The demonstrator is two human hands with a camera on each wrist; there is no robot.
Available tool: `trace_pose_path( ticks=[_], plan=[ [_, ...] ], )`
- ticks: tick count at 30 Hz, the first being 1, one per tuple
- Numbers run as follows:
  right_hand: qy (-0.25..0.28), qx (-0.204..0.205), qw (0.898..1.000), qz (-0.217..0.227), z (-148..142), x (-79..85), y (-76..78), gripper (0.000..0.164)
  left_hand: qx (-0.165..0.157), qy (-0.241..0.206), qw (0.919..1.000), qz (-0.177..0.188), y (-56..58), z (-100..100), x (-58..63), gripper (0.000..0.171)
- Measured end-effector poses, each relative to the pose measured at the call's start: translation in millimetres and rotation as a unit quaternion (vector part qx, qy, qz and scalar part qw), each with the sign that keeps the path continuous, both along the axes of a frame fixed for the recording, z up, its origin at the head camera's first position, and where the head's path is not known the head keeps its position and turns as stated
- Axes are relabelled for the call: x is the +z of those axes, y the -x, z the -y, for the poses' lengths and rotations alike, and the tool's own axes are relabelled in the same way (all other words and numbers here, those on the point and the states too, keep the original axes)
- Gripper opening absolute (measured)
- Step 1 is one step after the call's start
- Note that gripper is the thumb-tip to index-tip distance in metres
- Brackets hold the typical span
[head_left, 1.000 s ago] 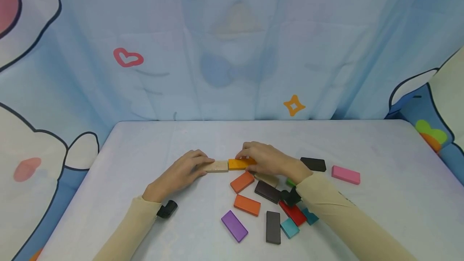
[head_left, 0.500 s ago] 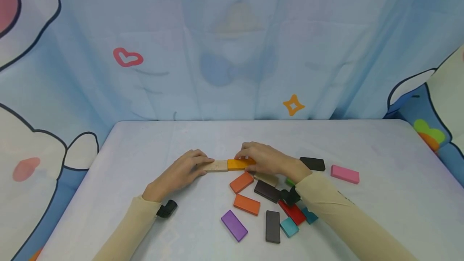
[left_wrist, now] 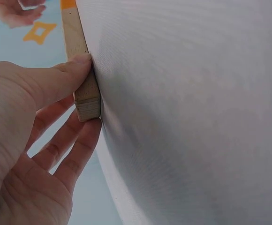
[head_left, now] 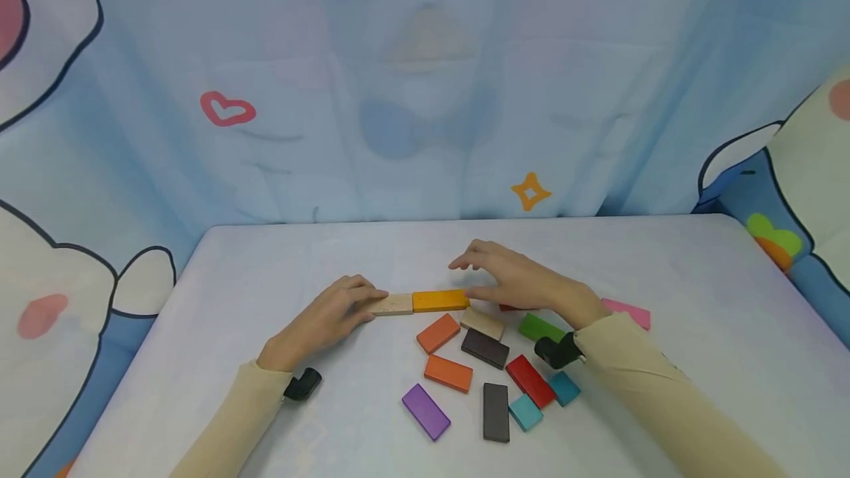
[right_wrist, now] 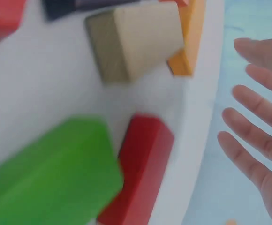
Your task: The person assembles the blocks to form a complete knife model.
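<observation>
L hand [head_left: 325, 321] pinches the pale block [head_left: 392, 305] near its L end, thumb one side, fingers the other. R hand [head_left: 527, 282] is released, fingers spread; in the head view its thumb overlaps the R end of the yellow block [head_left: 440, 301], but the R wrist view shows it apart, so prob. no contact. Pale + yellow lie flat, end to end, approx. parallel to the tabletop's far edge, a bit L of its middle.

To do it well: L pinch light but steady, b/c any twist there would skew the join. R hand best lifted straight up so the thumb doesn't nudge yellow. Mind the tan block [head_left: 482, 323] & orange block [head_left: 438, 333] just on the near side of the row; low knuckles could bump them. The dark red block [head_left: 511, 307], partly under R hand, is another snag risk.

Surface: white cloth-covered tabletop [head_left: 279, 260], both far corners in view, near edge out of frame. Loose blocks sit mostly R of centre, e.g. green block [head_left: 540, 329], purple block [head_left: 426, 411]; pink block [head_left: 627, 312] is farthest toward the R edge.

Room: blue curtain [head_left: 305, 175] behind the far edge w/ cartoon prints, incl. a red heart [head_left: 228, 109] & orange star [head_left: 531, 191].
</observation>
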State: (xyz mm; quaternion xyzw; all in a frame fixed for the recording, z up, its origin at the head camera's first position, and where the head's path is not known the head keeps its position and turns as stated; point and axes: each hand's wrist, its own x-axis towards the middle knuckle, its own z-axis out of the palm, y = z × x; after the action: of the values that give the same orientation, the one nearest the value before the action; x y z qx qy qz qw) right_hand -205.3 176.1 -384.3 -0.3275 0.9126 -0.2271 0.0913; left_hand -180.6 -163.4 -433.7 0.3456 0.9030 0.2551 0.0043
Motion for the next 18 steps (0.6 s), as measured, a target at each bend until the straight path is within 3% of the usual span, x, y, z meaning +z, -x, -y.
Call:
trace_pose_path(
  ticks=[9,18],
  plan=[
    [-0.009,-0.017,1.0,0.015,-42.1,-9.8,-13.6,0.042,-0.001,-0.001,1.0,-0.01,-2.5,1.3,0.7,0.037],
    [-0.013,-0.044,0.999,0.013,-61.2,-18.9,-17.9,0.035,-0.001,-0.002,1.0,-0.006,-2.6,-0.8,1.9,0.037]
  ],
)
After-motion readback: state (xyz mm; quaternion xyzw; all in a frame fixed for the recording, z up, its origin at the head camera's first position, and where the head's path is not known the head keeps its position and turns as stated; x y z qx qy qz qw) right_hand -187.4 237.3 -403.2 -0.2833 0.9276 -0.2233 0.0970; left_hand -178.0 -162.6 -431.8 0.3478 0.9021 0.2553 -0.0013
